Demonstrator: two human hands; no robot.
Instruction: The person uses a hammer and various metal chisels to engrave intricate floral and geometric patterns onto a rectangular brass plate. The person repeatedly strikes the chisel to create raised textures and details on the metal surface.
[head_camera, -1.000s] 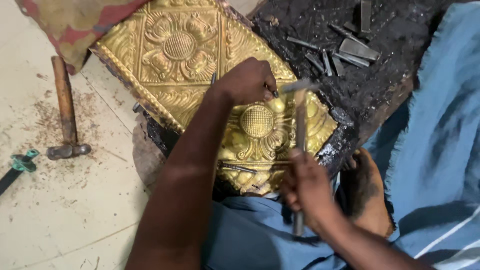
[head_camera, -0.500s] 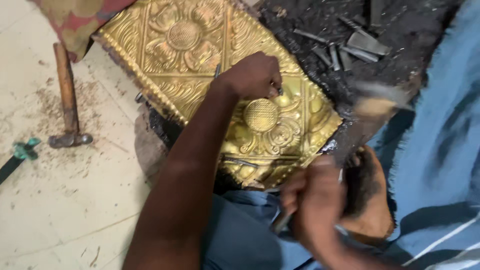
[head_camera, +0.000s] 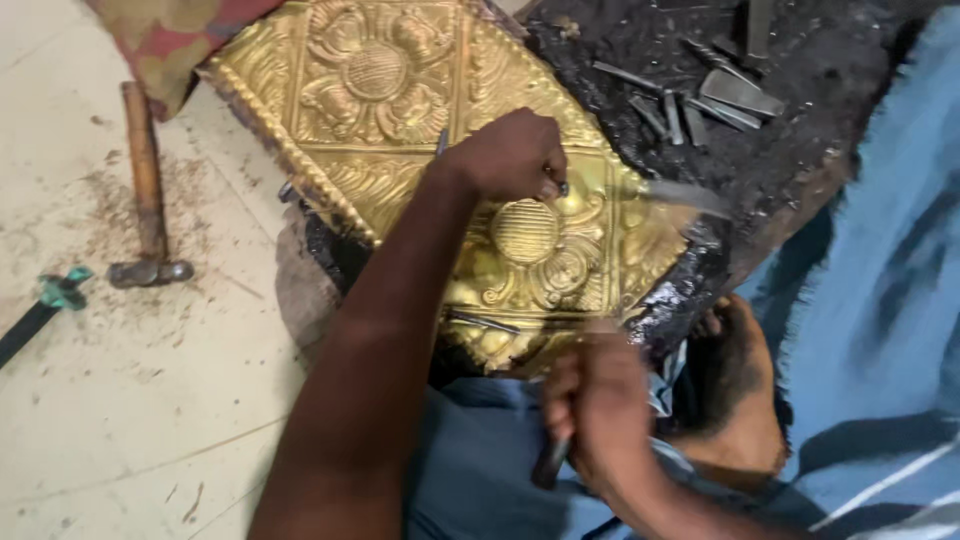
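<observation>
The left hand (head_camera: 510, 155) is clenched around a thin punch (head_camera: 556, 186) and presses its tip onto the embossed gold sheet (head_camera: 400, 110), just above the round ribbed boss (head_camera: 524, 230) of the lower flower. The right hand (head_camera: 598, 405) grips the handle of a small hammer (head_camera: 690, 196), whose head shows only as a pale blur just to the right of the punch. The sheet lies on a block of black pitch (head_camera: 790, 150), with about 6 loose steel punches (head_camera: 700, 95) scattered on its far side. The risks look plain: the hammer head is very near the knuckles, so a blow slightly off line could land on the fingers instead of the punch. A tilted punch could skid and scar the raised pattern, or bite through the thin metal. A bare foot (head_camera: 735, 400) rests just beside the block's edge, touching distance from the work, so a dropped tool could hit it. A second hammer (head_camera: 148, 195) lies well apart on the floor.
</observation>
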